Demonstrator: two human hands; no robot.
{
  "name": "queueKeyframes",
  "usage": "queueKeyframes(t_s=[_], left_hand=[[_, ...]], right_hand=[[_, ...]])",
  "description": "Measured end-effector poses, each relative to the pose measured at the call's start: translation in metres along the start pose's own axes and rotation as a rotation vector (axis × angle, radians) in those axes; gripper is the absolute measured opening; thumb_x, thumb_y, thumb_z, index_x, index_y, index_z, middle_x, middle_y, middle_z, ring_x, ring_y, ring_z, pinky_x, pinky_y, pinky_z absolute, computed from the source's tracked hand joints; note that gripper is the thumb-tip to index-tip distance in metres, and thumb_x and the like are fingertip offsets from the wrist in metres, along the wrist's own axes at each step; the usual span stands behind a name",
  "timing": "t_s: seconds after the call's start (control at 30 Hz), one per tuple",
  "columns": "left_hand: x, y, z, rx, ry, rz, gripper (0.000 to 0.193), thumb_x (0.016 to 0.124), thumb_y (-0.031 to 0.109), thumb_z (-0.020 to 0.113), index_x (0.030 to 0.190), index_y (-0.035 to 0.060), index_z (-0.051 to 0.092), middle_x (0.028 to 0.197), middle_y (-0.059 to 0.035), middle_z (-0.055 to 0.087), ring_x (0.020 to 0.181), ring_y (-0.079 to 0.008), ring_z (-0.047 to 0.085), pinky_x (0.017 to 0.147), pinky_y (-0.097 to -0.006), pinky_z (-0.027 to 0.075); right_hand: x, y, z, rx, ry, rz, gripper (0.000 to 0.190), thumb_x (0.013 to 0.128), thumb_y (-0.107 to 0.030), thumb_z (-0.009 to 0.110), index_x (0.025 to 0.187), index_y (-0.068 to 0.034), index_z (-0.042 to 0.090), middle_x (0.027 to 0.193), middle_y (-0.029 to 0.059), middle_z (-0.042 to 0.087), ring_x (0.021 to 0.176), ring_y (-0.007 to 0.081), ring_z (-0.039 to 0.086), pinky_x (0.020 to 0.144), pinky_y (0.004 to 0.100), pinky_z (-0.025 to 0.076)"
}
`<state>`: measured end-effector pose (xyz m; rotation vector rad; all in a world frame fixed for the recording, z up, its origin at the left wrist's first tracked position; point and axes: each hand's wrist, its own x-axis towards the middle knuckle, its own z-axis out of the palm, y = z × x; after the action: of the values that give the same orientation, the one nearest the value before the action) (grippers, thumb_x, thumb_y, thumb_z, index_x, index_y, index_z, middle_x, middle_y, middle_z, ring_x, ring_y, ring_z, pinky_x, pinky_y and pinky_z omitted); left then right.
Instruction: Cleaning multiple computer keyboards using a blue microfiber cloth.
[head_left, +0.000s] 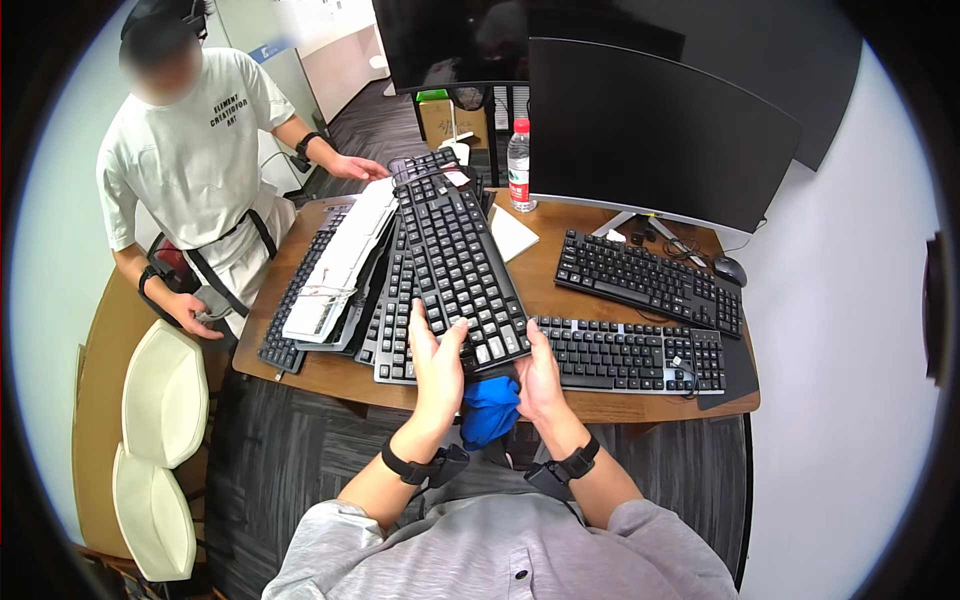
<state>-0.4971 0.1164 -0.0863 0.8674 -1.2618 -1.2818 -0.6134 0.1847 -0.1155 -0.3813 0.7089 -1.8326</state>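
Note:
Between my two hands is a black computer keyboard (461, 259), tilted with its near end towards me. My left hand (437, 371) grips its near left corner, thumb over the keys. On the near right corner, my right hand (540, 375) holds it with the thumb along the edge. A blue cloth (489, 412) hangs below that end, against my right hand; whether the fingers hold it is hidden. The keyboard's far end lies over a pile of keyboards, including a white keyboard (341, 259) on the left. Another black keyboard (630, 356) lies right of my right hand.
On the wooden desk (551, 217) are another black keyboard (649, 277), a mouse (729, 271), a water bottle (519, 169) and white paper (514, 232). A monitor (652, 127) stands behind. Another person (202, 150) stands at the left, one hand near the pile. Cream chairs (165, 394) stand at left.

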Motion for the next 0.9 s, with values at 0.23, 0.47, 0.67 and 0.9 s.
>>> queueKeyframes(t_s=[0.23,0.47,0.67,0.9], left_hand=[[-0.014,-0.002,0.014,-0.019,-0.068,0.018,0.080,0.096,0.018,0.064,0.157,-0.0120,0.022,0.156,-0.0271,0.035,0.143,-0.0328,0.037,0.122,-0.0389,0.025],[-0.041,0.024,0.041,-0.234,-0.079,-0.118,0.074,0.102,0.013,0.054,0.160,-0.0012,0.011,0.153,-0.0196,0.035,0.135,-0.0238,0.042,0.119,-0.0390,0.030],[-0.043,0.003,0.057,-0.542,-0.199,-0.207,0.073,0.105,0.022,0.049,0.162,0.0023,0.007,0.152,-0.0182,0.042,0.138,-0.0263,0.046,0.119,-0.0403,0.032],[-0.005,0.000,0.047,-0.856,-0.362,-0.291,0.049,0.107,0.030,0.049,0.146,0.0017,0.043,0.137,-0.0170,0.061,0.126,-0.0308,0.061,0.111,-0.0488,0.046]], right_hand=[[-0.003,-0.015,-0.024,-0.034,-0.014,-0.113,0.040,0.110,-0.032,0.046,0.128,-0.001,0.064,0.121,0.0093,0.071,0.108,0.0165,0.069,0.096,0.0337,0.055],[-0.024,-0.049,-0.046,-0.193,-0.028,-0.230,0.042,0.110,-0.026,0.047,0.136,0.005,0.060,0.125,0.0087,0.070,0.110,0.0141,0.066,0.100,0.0285,0.050],[-0.068,-0.097,-0.082,-0.404,-0.064,-0.285,0.047,0.108,-0.026,0.049,0.138,0.009,0.058,0.128,0.0111,0.069,0.116,0.0151,0.063,0.104,0.0275,0.046],[-0.143,-0.145,-0.172,-0.342,-0.029,-0.247,0.054,0.103,-0.036,0.051,0.126,0.011,0.065,0.117,0.0179,0.073,0.105,0.0228,0.071,0.097,0.0334,0.054]])
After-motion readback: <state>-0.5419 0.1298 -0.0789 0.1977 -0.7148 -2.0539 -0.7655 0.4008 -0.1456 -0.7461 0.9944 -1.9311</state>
